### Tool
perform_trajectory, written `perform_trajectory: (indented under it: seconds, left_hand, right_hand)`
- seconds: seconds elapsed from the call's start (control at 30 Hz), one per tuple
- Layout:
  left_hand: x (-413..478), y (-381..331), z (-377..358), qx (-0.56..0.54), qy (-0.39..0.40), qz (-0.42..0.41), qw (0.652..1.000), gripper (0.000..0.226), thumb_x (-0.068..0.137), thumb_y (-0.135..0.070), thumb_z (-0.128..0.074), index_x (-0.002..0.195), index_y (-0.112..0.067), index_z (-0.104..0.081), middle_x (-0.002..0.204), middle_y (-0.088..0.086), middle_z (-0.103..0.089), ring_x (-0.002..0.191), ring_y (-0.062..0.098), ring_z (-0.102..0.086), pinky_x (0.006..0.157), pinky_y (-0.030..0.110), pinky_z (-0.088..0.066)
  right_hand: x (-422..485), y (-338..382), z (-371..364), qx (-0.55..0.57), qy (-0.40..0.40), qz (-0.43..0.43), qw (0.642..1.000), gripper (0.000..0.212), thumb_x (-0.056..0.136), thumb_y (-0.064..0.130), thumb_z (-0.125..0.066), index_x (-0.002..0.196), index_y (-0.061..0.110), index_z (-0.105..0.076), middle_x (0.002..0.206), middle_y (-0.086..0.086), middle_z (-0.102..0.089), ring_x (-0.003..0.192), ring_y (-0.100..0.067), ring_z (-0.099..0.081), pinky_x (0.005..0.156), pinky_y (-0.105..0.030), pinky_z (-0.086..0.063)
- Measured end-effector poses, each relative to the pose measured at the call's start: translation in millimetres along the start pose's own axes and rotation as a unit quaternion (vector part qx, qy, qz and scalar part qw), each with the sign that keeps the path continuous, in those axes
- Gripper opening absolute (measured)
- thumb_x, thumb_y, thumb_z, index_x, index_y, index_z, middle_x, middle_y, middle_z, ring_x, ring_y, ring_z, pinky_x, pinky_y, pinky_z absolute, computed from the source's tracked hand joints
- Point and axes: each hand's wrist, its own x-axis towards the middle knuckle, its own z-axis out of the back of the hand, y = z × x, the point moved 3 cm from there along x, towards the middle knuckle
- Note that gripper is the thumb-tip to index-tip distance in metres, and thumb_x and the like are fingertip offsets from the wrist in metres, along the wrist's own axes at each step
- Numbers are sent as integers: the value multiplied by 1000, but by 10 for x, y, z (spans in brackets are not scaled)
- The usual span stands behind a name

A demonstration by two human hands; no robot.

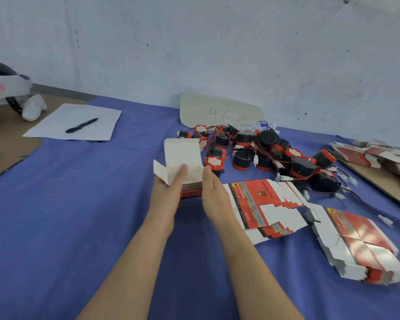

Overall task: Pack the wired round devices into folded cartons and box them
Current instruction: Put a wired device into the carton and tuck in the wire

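An opened-up carton (183,158), white inside with a red and grey printed base, stands on the blue cloth with its top flaps raised. My left hand (169,190) grips its left side and near flap. My right hand (214,190) presses flat against its right side. Just behind and to the right lies a heap of round black-and-red devices (259,148) with red and black wires and white plugs. Flat unfolded cartons (266,209) lie spread to the right of my right hand. A thicker stack of flat cartons (358,243) sits further right.
More flat cartons (374,155) lie on a cardboard sheet at the far right edge. A beige card (217,112) marked 46 and a clear bottle (254,125) rest against the wall. A white paper (76,123) with a black pen (81,125) lies at back left, near a headset (7,88).
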Motion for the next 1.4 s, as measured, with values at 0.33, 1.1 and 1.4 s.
perform_trajectory:
  seconds: [0.33,1.1,1.4]
  left_hand:
    - [50,-26,229,245,-185,-129,943,21,98,-26,-46,105,-8,-53,109,10,-57,97,23,-55,73,29,-40]
    - [26,95,-33,262,-40,-111,958,27,102,-39,-28,90,-21,-45,94,-4,-54,84,12,-52,62,11,-37]
    - [65,132,6,206,-19,-29,978,22,100,-42,-34,95,-25,-47,93,-10,-57,85,3,-55,65,22,-42]
  right_hand:
    - [888,15,80,-380,-13,50,924,56,99,21,-43,151,17,-23,159,-12,-12,144,-35,-13,116,-41,-17]
    - [69,529,408,-161,-132,223,952,64,79,40,-74,137,29,-48,113,4,-39,105,-11,-46,88,-16,-34]
    - [-78,141,34,-256,-63,168,950,43,83,41,-67,113,16,-49,113,1,-55,97,-17,-55,71,-23,-36]
